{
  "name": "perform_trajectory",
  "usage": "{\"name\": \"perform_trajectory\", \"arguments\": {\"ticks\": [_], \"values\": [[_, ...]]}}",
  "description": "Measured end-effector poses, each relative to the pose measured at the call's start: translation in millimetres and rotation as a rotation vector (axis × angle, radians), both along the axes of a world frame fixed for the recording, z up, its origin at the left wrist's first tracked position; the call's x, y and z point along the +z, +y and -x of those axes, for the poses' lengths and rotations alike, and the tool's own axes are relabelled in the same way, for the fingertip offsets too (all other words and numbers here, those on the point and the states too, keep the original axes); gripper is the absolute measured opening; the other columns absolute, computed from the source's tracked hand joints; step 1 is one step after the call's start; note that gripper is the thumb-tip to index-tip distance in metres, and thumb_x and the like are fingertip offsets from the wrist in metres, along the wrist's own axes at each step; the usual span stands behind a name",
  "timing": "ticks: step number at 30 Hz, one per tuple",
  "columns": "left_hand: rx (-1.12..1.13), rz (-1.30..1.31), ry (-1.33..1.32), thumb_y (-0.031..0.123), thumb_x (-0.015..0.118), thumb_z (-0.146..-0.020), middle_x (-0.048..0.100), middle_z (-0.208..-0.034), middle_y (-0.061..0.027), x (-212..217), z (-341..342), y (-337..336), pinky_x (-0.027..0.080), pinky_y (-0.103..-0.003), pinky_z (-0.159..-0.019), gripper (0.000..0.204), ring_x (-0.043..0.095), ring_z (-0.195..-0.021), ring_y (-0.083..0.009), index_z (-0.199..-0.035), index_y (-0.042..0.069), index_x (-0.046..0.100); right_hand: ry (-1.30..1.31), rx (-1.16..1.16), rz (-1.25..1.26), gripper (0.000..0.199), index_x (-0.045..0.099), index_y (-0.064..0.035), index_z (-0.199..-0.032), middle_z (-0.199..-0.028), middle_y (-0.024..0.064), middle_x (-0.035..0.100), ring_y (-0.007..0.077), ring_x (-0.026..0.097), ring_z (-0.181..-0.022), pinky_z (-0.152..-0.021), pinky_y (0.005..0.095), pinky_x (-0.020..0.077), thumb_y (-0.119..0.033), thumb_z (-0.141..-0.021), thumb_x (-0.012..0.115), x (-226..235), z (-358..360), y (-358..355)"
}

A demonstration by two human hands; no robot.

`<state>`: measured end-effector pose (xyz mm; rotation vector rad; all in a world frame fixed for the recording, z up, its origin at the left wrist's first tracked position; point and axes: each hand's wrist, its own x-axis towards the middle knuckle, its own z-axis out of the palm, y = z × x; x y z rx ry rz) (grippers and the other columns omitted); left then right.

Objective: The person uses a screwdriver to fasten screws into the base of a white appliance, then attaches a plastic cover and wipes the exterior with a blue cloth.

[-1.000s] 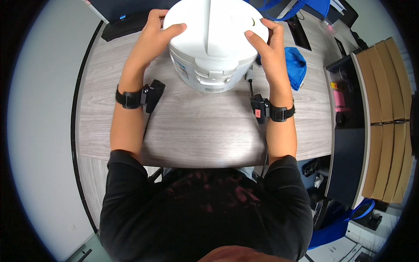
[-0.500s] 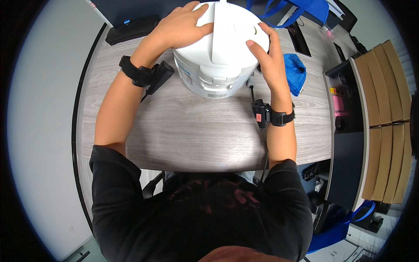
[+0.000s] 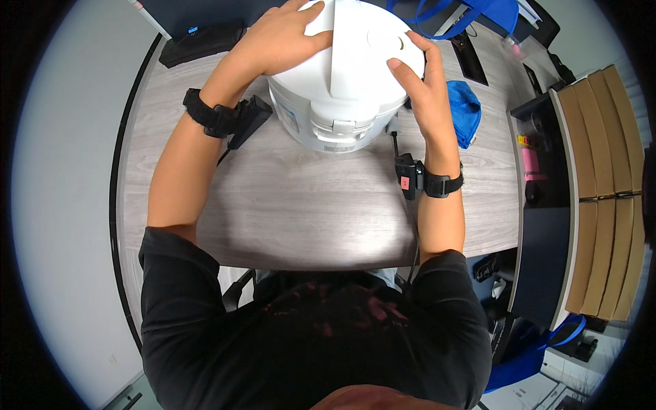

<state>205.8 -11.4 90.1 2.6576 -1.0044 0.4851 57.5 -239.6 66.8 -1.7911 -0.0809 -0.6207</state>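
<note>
On the grey wood-grain counter (image 3: 307,212) stands a white rice cooker (image 3: 335,137), and upon its lid (image 3: 372,75) the left hand (image 3: 279,42) rests open, while the right hand (image 3: 428,85), also open, touches the right edge with thumb and forefinger apart.

left hand (image 3: 280,42) palm-down, thumb inward | right hand (image 3: 429,85) curved, thumb apart | arms (image 3: 179,174) forward

Rice cooker (image 3: 342,115) on surface (image 3: 314,212), left hand (image 3: 280,42) on lid (image 3: 379,75), right hand (image 3: 428,89) at its right edge, cloth (image 3: 465,115) farther right
</note>
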Motion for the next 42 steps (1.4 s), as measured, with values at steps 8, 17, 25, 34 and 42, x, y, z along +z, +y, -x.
{"name": "perform_trajectory", "arguments": {"ticks": [8,17,25,34,42], "values": [[-0.192,0.44,-0.147,0.035,0.071,-0.089,0.063,-0.128,-0.0175,2,18,11,0.051,-0.041,-0.098,0.055,0.064,-0.114,-0.0342,-0.134,0.006,0.059,0.008,0.034,-0.069,0.076,0.043,0.0013,-0.147,-0.139,0.0308,0.054,0.0385,0.056,-0.128,-0.104,0.0431,0.0481,-0.035,-0.087,0.074,-2,-1,-1],[-0.525,0.431,-0.289,0.032,0.094,-0.068,0.059,-0.133,-0.0077,-27,124,23,0.03,-0.056,-0.116,0.073,0.054,-0.13,-0.0315,-0.128,0.016,0.057,0.063,0.03,-0.23,0.098,0.03,0.0051,-0.154,-0.145,0.033,0.047,0.0434,0.05,-0.135,-0.11,0.0481,0.0433,-0.043,-0.082,0.076,-9,-3,5],[-0.5,0.493,-0.431,0.034,0.096,-0.062,0.058,-0.133,-0.0017,-49,109,15,0.028,-0.054,-0.115,0.07,0.053,-0.13,-0.0258,-0.122,0.018,0.064,0.055,0.127,-0.247,0.099,0.032,0.0062,-0.153,-0.144,0.0327,0.048,0.0435,0.048,-0.137,-0.112,0.0476,0.0408,-0.045,-0.081,0.076,-7,-1,2],[-0.533,0.608,-0.469,0.026,0.091,-0.063,0.064,-0.127,-0.003,-59,104,9,0.027,-0.049,-0.112,0.049,0.056,-0.125,-0.0236,-0.107,0.013,0.073,0.009,0.096,-0.267,0.089,0.039,0.0084,-0.149,-0.141,0.0283,0.053,0.0361,0.054,-0.13,-0.109,0.0428,0.0438,-0.036,-0.082,0.076,-7,-3,1],[-0.517,0.639,-0.508,0.024,0.091,-0.062,0.065,-0.126,-0.0022,-62,105,6,0.027,-0.049,-0.112,0.046,0.057,-0.125,-0.0218,-0.104,0.014,0.074,0.011,0.096,-0.268,0.083,0.042,0.0061,-0.148,-0.139,0.0263,0.056,0.0341,0.055,-0.13,-0.109,0.0416,0.0427,-0.036,-0.085,0.075,-8,-5,2]]}}
